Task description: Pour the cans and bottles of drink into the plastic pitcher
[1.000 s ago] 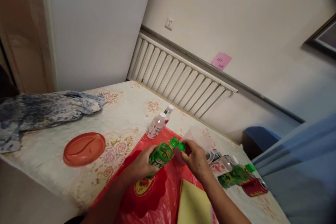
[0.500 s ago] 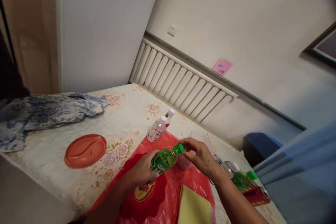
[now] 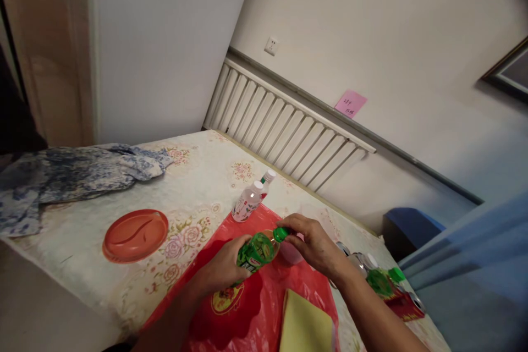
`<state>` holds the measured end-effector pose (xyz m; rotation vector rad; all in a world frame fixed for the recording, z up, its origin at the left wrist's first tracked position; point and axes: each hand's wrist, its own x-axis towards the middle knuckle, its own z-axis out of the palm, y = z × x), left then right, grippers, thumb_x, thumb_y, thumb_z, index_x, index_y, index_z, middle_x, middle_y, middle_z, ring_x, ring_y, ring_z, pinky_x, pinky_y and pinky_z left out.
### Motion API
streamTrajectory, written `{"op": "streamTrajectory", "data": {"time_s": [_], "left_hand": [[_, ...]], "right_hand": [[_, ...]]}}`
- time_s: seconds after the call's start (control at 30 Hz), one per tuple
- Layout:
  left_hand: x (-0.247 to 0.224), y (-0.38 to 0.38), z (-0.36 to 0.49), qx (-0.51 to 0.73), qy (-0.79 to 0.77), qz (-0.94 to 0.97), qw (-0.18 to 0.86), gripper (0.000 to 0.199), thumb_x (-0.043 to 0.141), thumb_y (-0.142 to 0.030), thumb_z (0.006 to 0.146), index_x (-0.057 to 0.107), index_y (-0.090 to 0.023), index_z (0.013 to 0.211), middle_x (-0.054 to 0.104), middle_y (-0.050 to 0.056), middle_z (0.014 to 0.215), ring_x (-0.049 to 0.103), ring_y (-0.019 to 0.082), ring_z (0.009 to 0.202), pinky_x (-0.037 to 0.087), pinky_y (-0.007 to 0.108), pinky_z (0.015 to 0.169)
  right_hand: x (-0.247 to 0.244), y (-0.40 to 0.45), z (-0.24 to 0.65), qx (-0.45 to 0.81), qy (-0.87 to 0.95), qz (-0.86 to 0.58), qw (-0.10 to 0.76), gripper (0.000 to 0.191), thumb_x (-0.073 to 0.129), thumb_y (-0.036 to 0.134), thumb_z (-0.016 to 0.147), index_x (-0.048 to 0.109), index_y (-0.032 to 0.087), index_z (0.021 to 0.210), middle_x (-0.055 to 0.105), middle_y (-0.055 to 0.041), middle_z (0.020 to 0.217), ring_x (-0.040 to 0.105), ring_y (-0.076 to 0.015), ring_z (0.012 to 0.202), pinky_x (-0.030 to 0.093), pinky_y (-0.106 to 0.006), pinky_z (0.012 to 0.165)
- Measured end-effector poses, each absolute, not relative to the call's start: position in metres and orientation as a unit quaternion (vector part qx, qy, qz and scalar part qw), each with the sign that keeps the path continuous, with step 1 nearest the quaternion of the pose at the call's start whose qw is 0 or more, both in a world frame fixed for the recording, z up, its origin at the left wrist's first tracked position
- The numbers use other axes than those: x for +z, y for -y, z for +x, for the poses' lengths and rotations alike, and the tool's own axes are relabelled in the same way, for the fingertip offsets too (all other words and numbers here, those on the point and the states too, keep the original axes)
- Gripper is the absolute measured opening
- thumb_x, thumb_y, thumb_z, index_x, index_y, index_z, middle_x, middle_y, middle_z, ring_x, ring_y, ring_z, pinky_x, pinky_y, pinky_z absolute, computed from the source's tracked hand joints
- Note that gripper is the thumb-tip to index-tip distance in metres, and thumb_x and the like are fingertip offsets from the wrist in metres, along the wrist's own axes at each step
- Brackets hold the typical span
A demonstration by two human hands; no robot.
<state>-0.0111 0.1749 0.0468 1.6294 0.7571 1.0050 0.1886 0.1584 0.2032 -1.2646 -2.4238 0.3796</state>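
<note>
My left hand (image 3: 226,265) is wrapped round a drink bottle (image 3: 256,252) with a green label. The bottle tilts, its neck toward the upper right. At its mouth is a green cap (image 3: 281,234), pinched between the thumb and fingers of my right hand (image 3: 308,242). I cannot tell whether the cap sits on the neck or is just off it. Below both hands lies a red plastic bag (image 3: 264,319) with a yellow emblem. Behind the right hand a pale pink, see-through container (image 3: 291,254) shows in part.
Two white-capped bottles (image 3: 247,202) stand beyond my hands. A yellow folded cloth or pad (image 3: 307,323) lies on the bag. To the left are an orange-red lid-like dish (image 3: 135,235) and a blue-patterned cloth (image 3: 94,173). Several bottles and cans (image 3: 381,283) stand right of my forearm.
My right-hand fingers have turned on the green cap and curled closer round it. A bit more clear neck shows below the cap. The left hand and bottle have hardly moved.
</note>
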Motion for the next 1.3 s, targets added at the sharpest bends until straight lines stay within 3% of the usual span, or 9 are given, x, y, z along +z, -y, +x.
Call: {"op": "streamTrajectory", "data": {"time_s": [0.23,0.4,0.6,0.7,0.8,1.07,1.3], "left_hand": [[0.046,-0.175,-0.008,0.422,-0.31,0.676,0.519,0.057,0.055,-0.009,0.059,0.06,-0.024,0.114,0.069,0.002,0.114,0.064,0.022,0.101,0.049,0.029,0.088],[0.047,-0.175,-0.008,0.424,-0.311,0.667,0.528,0.059,0.057,-0.008,0.059,0.059,-0.022,0.116,0.068,0.002,0.116,0.063,0.021,0.105,0.049,0.03,0.092],[0.046,-0.176,-0.007,0.421,-0.306,0.66,0.542,0.066,0.057,-0.008,0.059,0.056,-0.023,0.124,0.069,0.003,0.117,0.064,0.021,0.102,0.051,0.029,0.087],[0.044,-0.177,-0.005,0.423,-0.309,0.667,0.53,0.066,0.058,-0.01,0.06,0.056,-0.024,0.125,0.07,0.002,0.117,0.065,0.02,0.101,0.051,0.03,0.087],[0.044,-0.177,-0.003,0.429,-0.31,0.678,0.511,0.068,0.059,-0.011,0.061,0.056,-0.026,0.127,0.07,0.001,0.117,0.065,0.022,0.103,0.051,0.032,0.09],[0.054,-0.169,0.001,0.397,-0.319,0.709,0.487,0.066,0.061,-0.021,0.064,0.055,-0.023,0.129,0.067,0.006,0.126,0.062,0.027,0.116,0.048,0.037,0.101],[0.031,-0.153,0.022,0.39,-0.303,0.712,0.498,0.074,0.074,-0.031,0.062,0.053,-0.025,0.133,0.069,0.005,0.126,0.065,0.03,0.114,0.052,0.037,0.097]], "right_hand": [[0.202,-0.156,0.184,0.117,0.845,-0.489,0.18,0.023,0.06,0.015,0.086,0.07,0.02,0.106,0.07,-0.0073,0.097,0.064,-0.02,0.09,0.049,-0.034,0.084],[0.197,-0.155,0.188,0.133,0.824,-0.51,0.21,0.026,0.064,0.024,0.086,0.068,0.019,0.111,0.07,-0.0073,0.097,0.063,-0.0204,0.088,0.049,-0.035,0.083],[0.174,-0.151,0.195,0.218,0.736,-0.559,0.312,0.063,0.076,0.035,0.072,0.057,0.02,0.13,0.069,-0.0041,0.098,0.062,-0.0183,0.078,0.051,-0.031,0.071],[0.149,-0.146,0.193,0.257,0.715,-0.568,0.315,0.051,0.078,0.036,0.068,0.065,0.02,0.115,0.068,-0.001,0.085,0.062,-0.0189,0.076,0.051,-0.03,0.069],[0.126,-0.14,0.185,0.278,0.699,-0.572,0.327,0.042,0.08,0.036,0.065,0.067,0.02,0.102,0.069,-0.0016,0.088,0.062,-0.0203,0.079,0.051,-0.031,0.071],[0.118,-0.118,0.167,0.347,0.601,-0.577,0.431,0.045,0.08,0.024,0.061,0.064,0.022,0.103,0.072,-0.0007,0.098,0.065,-0.021,0.087,0.053,-0.031,0.077],[0.121,-0.079,0.181,0.318,0.557,-0.608,0.467,0.047,0.084,0.02,0.055,0.065,0.021,0.098,0.071,0.0,0.093,0.064,-0.0203,0.087,0.05,-0.03,0.078]]}}
